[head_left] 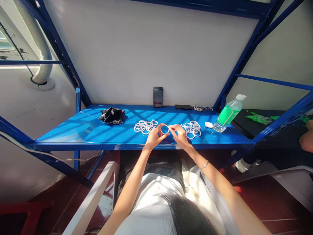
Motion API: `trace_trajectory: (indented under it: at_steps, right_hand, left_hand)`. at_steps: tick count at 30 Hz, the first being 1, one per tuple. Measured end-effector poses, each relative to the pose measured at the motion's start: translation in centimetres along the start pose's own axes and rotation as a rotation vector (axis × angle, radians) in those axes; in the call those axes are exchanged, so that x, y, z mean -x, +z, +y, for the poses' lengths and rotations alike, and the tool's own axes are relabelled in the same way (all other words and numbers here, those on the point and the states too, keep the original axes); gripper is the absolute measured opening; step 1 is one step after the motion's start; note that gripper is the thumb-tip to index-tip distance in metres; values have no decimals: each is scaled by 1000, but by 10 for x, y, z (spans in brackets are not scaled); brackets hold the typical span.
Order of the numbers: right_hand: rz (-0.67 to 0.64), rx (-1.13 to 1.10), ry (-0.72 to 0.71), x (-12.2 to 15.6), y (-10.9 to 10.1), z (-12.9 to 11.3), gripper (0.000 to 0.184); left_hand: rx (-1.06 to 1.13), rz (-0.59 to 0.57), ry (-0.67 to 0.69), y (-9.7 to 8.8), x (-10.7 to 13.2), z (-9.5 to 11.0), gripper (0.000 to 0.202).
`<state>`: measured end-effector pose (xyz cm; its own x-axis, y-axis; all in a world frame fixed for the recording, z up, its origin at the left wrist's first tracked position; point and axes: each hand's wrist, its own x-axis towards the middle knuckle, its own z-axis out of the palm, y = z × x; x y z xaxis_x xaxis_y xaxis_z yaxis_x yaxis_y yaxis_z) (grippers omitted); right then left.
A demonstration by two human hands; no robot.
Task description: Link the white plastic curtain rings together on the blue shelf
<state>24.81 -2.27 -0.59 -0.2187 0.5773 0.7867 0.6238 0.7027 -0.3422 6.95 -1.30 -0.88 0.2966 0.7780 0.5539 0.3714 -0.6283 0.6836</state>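
Both my hands meet over the front of the blue shelf (80, 130) and pinch one white ring (165, 129) between them. My left hand (154, 136) grips its left side, my right hand (179, 134) its right side, fingers curled. A pile of several white rings (145, 126) lies just left of my hands. Another pile of white rings (192, 128) lies just to the right.
A crumpled black bag (112, 115) lies at the left. A green-labelled water bottle (228, 113) leans at the right beside a small white case (208, 124). A small box (158, 97), a dark phone (183, 106) and cables stand by the wall. Another person's arm (306, 138) shows at the far right.
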Motion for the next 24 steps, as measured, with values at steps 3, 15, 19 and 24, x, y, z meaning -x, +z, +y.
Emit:
trace_trajectory:
  at_steps: [3,15,19,24]
  right_hand:
    - [-8,-10,10,0,-1,-2,24]
    - [-23,-1,-1,1,-2,0,25]
    - [-31,15,1,1,-3,-1,26]
    - [-41,16,8,0,-4,0,27]
  left_hand:
    - [7,32,6,0,0,0,50]
    - [-27,79,20,-1,2,3,46]
    - [-61,92,10,-2,3,5,46]
    - [-98,87,17,0,4,2,46]
